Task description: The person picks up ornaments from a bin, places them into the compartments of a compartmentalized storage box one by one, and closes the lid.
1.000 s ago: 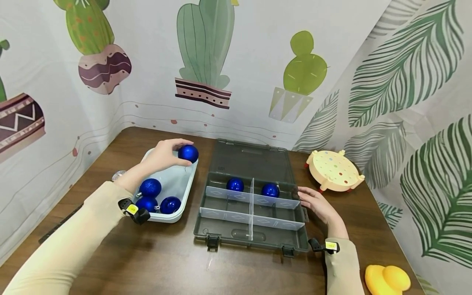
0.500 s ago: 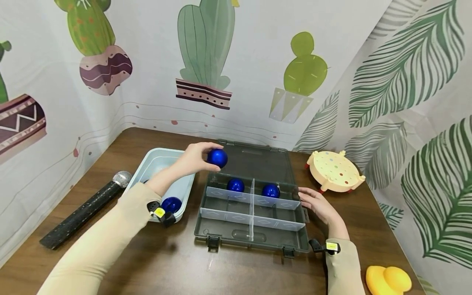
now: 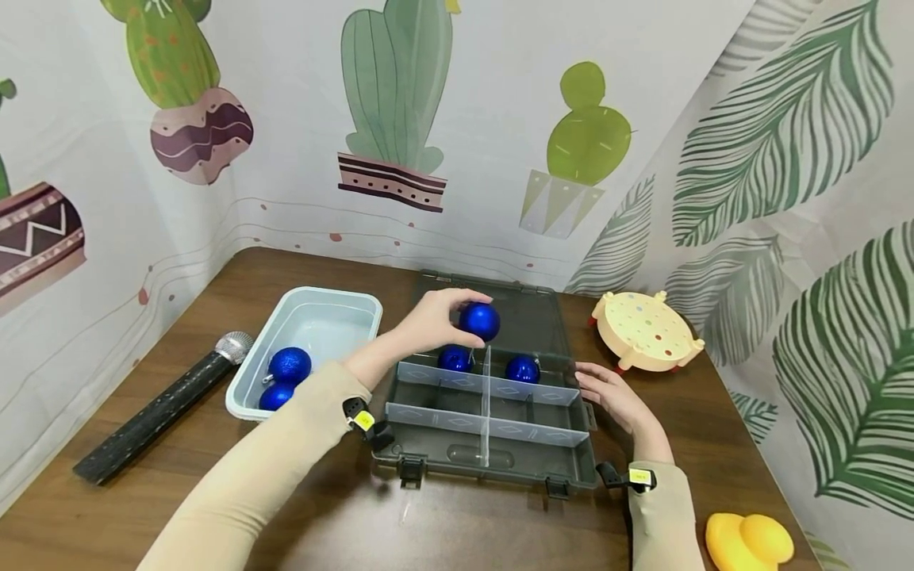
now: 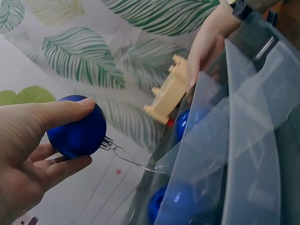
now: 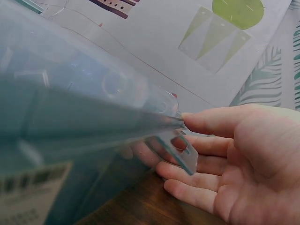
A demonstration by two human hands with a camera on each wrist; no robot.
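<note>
Main change: the blue ball [image 3: 480, 321] has gone from over the far end of the light blue tray [image 3: 328, 293] to over the back of the grey case [image 3: 500, 473]. It's held above the back row, near the line of the lengthwise divider [image 3: 486, 412] — in the air, not in any compartment.

Left hand [image 3: 432, 321] pinches it between thumb and fingers. Left wrist view shows the silver cap [image 4: 107, 143] and cord [image 4: 136, 161] facing the case; the cord's end overlaps the divider there, can't tell if they touch.

Right hand [image 3: 614, 395] hasn't moved: thumb on the case's right edge, fingers below it by the side latch [image 5: 185, 154]. Looks like a light steadying hold. Case hasn't shifted either, lid [image 3: 528, 313] laid back.

Back-left ball [image 3: 455, 359] and back-right ball [image 3: 524, 369] sit where they were, one per compartment. The two rows nearer the person show no balls.

Tray: two textured balls [image 3: 290, 365] in sight. The shiny one seen earlier is now behind the left sleeve [image 3: 324, 404], so no count. Microphone [image 3: 164, 412] is fully visible again.

My read: carry from tray to case is mostly done, placement isn't.
</note>
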